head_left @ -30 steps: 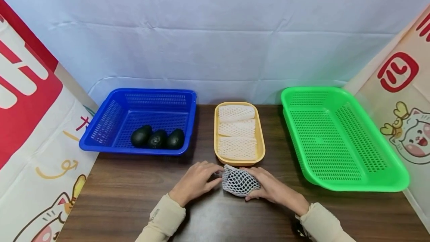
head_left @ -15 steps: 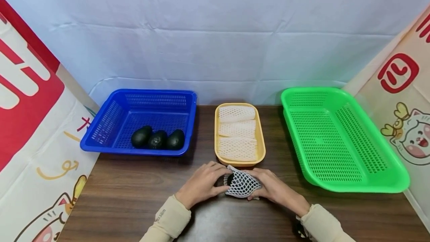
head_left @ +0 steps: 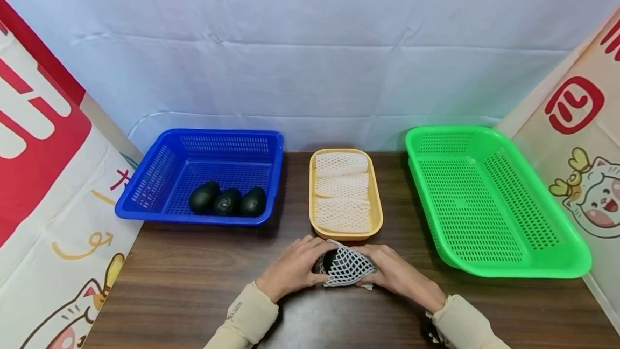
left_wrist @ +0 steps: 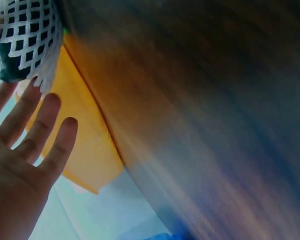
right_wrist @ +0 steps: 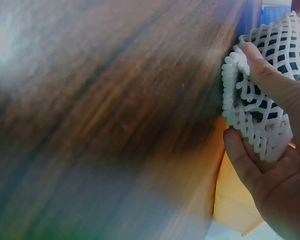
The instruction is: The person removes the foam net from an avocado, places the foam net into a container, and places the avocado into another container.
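A dark avocado (head_left: 329, 260) lies partly inside a white foam fruit net (head_left: 351, 266) just in front of the yellow tray. My left hand (head_left: 298, 263) holds the avocado's bare left end between thumb and fingers. In the left wrist view its other fingers (left_wrist: 61, 142) stretch out below the net's edge (left_wrist: 36, 45). On the other side my right hand (head_left: 389, 268) grips the net's right end, thumb on top and fingers beneath. The right wrist view shows the net's far opening (right_wrist: 233, 90) bunched beside that thumb, with the dark fruit showing through the mesh.
The yellow tray (head_left: 379, 214) holds several white foam nets (head_left: 342, 215). At the left, a blue basket (head_left: 194, 220) contains 3 avocados (head_left: 253, 201). A green basket (head_left: 465, 203) stands at the right. A pale cloth wall backs the wooden table (head_left: 194, 284).
My left hand has moved slightly right, up against the net's left end. More dark avocado now shows at that opening. The right hand stays nearly in place; the baskets have not moved.
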The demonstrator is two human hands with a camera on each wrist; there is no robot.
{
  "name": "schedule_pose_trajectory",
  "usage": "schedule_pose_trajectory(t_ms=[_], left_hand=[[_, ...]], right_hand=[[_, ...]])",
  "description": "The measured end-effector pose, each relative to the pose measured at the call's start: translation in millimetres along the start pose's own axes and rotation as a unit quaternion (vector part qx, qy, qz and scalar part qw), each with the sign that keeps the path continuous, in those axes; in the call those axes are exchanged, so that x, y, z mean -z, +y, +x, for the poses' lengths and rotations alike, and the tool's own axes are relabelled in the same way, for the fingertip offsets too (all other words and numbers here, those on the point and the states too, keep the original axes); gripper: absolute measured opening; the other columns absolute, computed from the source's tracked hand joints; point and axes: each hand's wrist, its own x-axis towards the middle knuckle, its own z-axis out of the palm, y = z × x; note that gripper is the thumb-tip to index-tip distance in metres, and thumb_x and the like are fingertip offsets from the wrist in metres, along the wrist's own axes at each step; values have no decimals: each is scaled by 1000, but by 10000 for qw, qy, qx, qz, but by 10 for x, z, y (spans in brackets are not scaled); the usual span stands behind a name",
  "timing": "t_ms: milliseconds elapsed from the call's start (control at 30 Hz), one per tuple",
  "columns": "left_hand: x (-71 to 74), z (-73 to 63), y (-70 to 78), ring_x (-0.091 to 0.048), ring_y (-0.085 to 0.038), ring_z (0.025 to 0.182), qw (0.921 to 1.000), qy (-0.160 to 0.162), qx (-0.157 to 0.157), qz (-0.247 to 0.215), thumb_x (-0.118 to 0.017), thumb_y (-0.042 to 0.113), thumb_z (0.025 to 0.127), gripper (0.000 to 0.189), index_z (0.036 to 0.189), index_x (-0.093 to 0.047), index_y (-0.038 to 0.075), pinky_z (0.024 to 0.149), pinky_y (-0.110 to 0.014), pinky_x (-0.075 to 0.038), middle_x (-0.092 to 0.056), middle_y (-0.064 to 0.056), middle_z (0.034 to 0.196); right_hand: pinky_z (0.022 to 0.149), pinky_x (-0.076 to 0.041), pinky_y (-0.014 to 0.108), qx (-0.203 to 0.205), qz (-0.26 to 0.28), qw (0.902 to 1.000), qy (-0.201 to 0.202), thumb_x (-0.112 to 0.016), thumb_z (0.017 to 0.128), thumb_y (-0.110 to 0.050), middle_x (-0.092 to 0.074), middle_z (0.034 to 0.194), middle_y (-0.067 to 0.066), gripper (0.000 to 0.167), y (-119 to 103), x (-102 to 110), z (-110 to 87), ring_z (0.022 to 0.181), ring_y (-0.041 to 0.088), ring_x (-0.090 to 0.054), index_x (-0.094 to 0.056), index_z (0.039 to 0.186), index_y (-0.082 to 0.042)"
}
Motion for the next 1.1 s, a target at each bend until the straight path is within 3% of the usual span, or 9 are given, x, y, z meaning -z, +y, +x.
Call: schedule_pose_trajectory(t_ms=[133, 267, 467, 667, 867, 1000, 1100], left_hand=[[-16, -3, 34, -59, -14, 112, 9995, -257, 139, -130, -82, 38, 78, 70, 139, -53, 21, 92, -34, -50, -66, 5, 128], [-29, -5, 44, -58, -14, 114, 9992, -327, 205, -126, -83, 38, 78, 73, 142, -51, 20, 94, -34, -49, -66, 4, 129], [-48, -15, 46, -57, -15, 114, 9995, -277, 122, -15, -84, 40, 75, 79, 143, -49, 20, 92, -36, -51, -64, 2, 127], [-23, -14, 50, -58, -13, 106, 9999, -111, -4, -101, -84, 41, 73, 76, 139, -50, 22, 87, -32, -52, -61, 4, 123], [98, -17, 30, -60, -14, 104, 9993, 363, -27, -125, -85, 42, 71, 75, 136, -53, 23, 86, -34, -54, -59, 2, 121], [228, -33, -5, -62, -13, 96, 9947, 1020, 30, -120, -85, 38, 69, 71, 132, -55, 23, 79, -32, -56, -57, 0, 115], [337, -43, -50, -62, -13, 99, 9883, 1518, 10, -159, -85, 32, 68, 67, 128, -57, 20, 81, -31, -56, -57, -1, 117]], right_hand=[[82, -56, 30, 81, -132, 9999, 36, -78, 82, -36, -73, 111, -4, 54, -7, -12, -13, 94, 7, -66, -64, 129, -12], [82, -57, 30, 90, -75, 9999, 95, -75, 86, -31, -73, 111, -4, 46, -4, -17, -17, 96, 7, -67, -66, 127, -11], [82, -57, 28, 0, 24, 10000, 63, -75, 84, -14, -75, 108, -1, 39, -4, -17, -10, 94, 7, -69, -69, 122, -8], [83, -57, 29, -169, -51, 9998, 94, -76, 84, -14, -75, 108, -2, 38, -38, 8, -14, 95, 8, -69, -69, 121, -10], [78, -57, 28, -114, -165, 9980, 592, -78, 83, -11, -75, 105, -2, 37, -85, 87, -22, 92, 6, -69, -69, 119, -14], [75, -57, 26, 125, -236, 9910, 1313, -82, 77, -6, -76, 102, -1, 40, -101, 169, -30, 89, 5, -68, -70, 115, -14], [74, -55, 21, 378, -347, 9814, 1848, -84, 72, -2, -76, 98, 0, 44, -112, 234, -26, 86, 4, -68, -69, 112, -12]])
